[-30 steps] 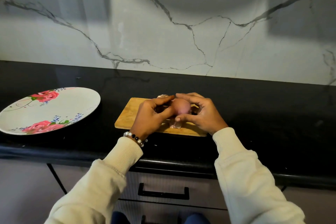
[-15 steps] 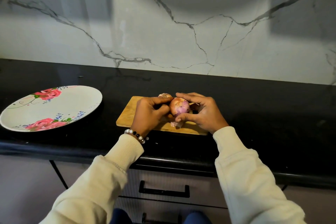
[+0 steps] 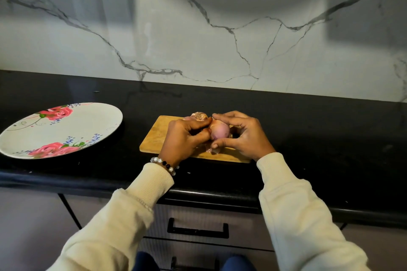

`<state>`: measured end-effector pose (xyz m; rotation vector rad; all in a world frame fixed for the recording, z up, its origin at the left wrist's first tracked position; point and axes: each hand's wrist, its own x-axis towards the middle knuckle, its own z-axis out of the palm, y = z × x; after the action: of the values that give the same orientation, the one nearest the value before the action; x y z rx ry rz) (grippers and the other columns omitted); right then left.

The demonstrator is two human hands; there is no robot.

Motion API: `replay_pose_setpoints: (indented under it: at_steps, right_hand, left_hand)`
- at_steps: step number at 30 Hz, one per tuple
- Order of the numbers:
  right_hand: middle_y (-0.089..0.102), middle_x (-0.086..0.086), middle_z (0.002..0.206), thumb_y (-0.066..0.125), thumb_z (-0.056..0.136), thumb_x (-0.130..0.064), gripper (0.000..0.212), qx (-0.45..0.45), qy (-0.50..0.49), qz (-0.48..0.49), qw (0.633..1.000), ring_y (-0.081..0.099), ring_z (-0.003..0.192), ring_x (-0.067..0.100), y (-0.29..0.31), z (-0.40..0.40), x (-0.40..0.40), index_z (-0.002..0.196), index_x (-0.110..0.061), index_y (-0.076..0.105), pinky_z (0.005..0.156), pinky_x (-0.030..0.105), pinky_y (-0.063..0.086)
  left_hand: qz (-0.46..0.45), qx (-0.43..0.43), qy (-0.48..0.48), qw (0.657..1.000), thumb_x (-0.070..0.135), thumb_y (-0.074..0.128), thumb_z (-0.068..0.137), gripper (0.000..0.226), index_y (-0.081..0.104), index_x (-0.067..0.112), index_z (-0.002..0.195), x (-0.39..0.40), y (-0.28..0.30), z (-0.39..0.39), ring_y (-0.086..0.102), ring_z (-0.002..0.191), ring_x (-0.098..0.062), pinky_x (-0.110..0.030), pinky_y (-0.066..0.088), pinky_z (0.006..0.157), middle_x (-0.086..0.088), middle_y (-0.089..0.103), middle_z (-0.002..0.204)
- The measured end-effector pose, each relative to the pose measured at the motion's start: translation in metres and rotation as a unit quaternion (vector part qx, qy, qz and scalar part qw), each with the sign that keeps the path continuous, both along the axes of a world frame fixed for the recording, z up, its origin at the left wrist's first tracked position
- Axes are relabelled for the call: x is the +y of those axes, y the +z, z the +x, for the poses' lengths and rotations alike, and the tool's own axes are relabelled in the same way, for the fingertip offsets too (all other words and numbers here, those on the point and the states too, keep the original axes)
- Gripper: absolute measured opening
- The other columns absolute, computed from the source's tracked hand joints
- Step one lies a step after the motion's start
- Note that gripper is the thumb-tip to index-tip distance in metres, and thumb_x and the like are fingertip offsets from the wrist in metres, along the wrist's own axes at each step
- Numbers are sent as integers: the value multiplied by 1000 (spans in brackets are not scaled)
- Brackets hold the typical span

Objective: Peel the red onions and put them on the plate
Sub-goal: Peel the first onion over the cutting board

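Over the wooden cutting board (image 3: 155, 136) I hold a red onion (image 3: 220, 132) between both hands. My right hand (image 3: 240, 134) cups it from the right, thumb under and fingers over the top. My left hand (image 3: 185, 136) presses against its left side, fingers curled and pinching at the skin. A second onion (image 3: 199, 116) lies on the board just behind my left hand, partly hidden. Bits of loose skin (image 3: 212, 150) rest on the board under the held onion. The white plate with pink roses (image 3: 59, 130) sits to the left with nothing on it.
The board and plate rest on a black countertop (image 3: 319, 134) against a white marble wall (image 3: 220, 39). Below the counter's front edge is a drawer with a black handle (image 3: 197, 228).
My left thumb has drawn down from the onion's top to its left side, fingers curling tighter. The onion has turned a little in my right hand. The view has shifted slightly.
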<state>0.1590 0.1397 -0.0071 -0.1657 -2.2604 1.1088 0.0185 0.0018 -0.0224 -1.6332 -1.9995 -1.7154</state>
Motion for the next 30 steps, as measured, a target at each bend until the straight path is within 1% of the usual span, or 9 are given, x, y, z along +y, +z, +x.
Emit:
replay_pose_setpoints:
  at_steps: [2,7,11,14,16,18,20,24,30]
  right_hand:
    - [62,-5,117,85,60,-35,69,1,2,0,1000,60,113,11,0,0,0,125,-24,66,96,33,55]
    - [62,-5,117,85,60,-37,68,-4,3,7,1000,59,112,10,1,0,-1,125,-27,65,96,32,55]
    - [62,-6,117,85,60,-36,67,1,3,11,1000,59,111,7,1,-1,-3,124,-27,66,95,31,55]
    - [62,-4,118,86,62,-34,65,7,6,9,1000,60,111,9,0,-1,-3,123,-26,67,93,31,56]
    - [62,-4,118,87,63,-30,62,9,7,11,1000,60,111,8,1,-2,-3,121,-28,67,91,30,57]
    - [63,-5,118,89,64,-24,59,14,8,8,1000,60,110,6,0,-2,-3,120,-27,68,90,28,57]
    - [63,-5,117,90,65,-19,59,19,8,-1,1000,60,109,5,1,-1,-3,120,-24,69,89,28,57]
    - [64,-9,118,89,67,-18,57,16,-1,-11,1000,59,111,3,1,-2,-2,120,-25,69,91,29,57]
    - [65,-6,118,89,66,-18,56,25,-1,-42,999,61,114,10,2,-2,-3,118,-27,70,93,34,57]
  left_hand:
    - [2,9,0,1000,9,72,84,31,69,11,115,0,0,0,68,99,-12,-19,51,90,-3,74,105]
    - [-7,28,5,1000,9,72,85,29,70,7,114,-2,2,2,68,97,-13,-23,53,88,-5,74,103]
    - [1,46,19,999,6,73,84,30,70,5,114,-1,3,4,67,99,-11,-15,50,91,-8,73,106]
    - [4,54,44,998,5,73,83,28,71,5,112,-1,3,5,67,98,-13,-18,52,90,-10,73,105]
    - [5,52,62,997,4,72,83,26,72,5,110,-1,4,5,66,95,-12,-15,51,87,-9,74,103]
    - [5,39,70,997,4,71,84,25,73,7,108,-1,5,5,66,91,-9,-9,50,82,-6,73,101]
    - [9,18,77,997,4,71,84,23,74,8,106,-1,6,6,65,87,-4,-7,49,80,-1,72,98]
    - [30,6,88,996,3,72,83,18,76,10,99,-3,8,7,63,80,7,-6,49,74,8,69,90]
    - [27,-28,82,996,2,70,84,18,74,13,97,-5,10,7,64,81,9,-8,51,74,16,67,87]
